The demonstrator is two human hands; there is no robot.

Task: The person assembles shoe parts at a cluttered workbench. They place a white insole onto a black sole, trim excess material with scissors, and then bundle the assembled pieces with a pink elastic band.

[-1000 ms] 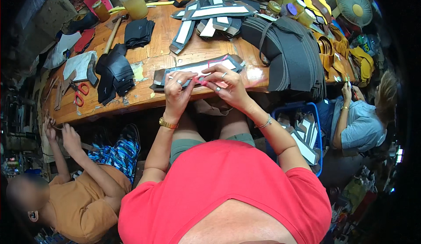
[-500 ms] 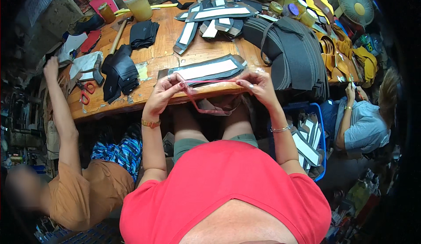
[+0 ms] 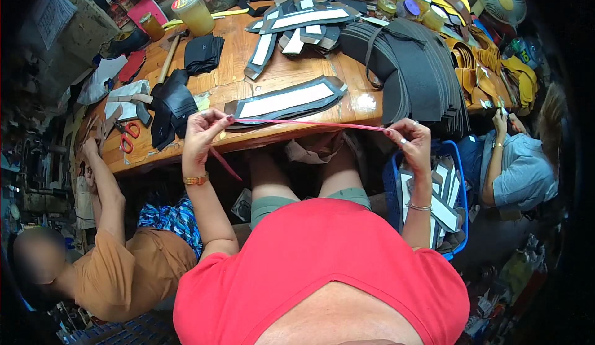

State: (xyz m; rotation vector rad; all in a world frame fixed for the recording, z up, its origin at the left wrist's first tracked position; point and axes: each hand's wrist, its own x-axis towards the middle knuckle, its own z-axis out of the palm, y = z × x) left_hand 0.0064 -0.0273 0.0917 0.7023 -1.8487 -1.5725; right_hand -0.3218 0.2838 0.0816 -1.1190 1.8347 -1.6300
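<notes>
A narrow pinkish-red strip (image 3: 310, 123) is drawn out straight between my two hands at the table's front edge. My left hand (image 3: 205, 135) pinches it near one end, and a loose tail hangs below that wrist. The other end sits in the pinch of my right hand (image 3: 411, 142), out to the right beside the blue basket. Just beyond the strip lies a stack of long dark pieces with a white panel (image 3: 286, 100) on top, its ends pointed.
Dark curved sheets (image 3: 403, 66) pile up at the table's right. A blue basket (image 3: 462, 159) of white-panelled pieces stands beside my right arm. Red-handled scissors (image 3: 128, 137), black folded pieces (image 3: 173, 106) and a hammer (image 3: 168, 59) lie leftward. Co-workers sit on both sides.
My hands have moved apart, left hand leftward and right hand rightward, stretching a longer length of the strip. The left co-worker's arm has come down toward the table edge.
</notes>
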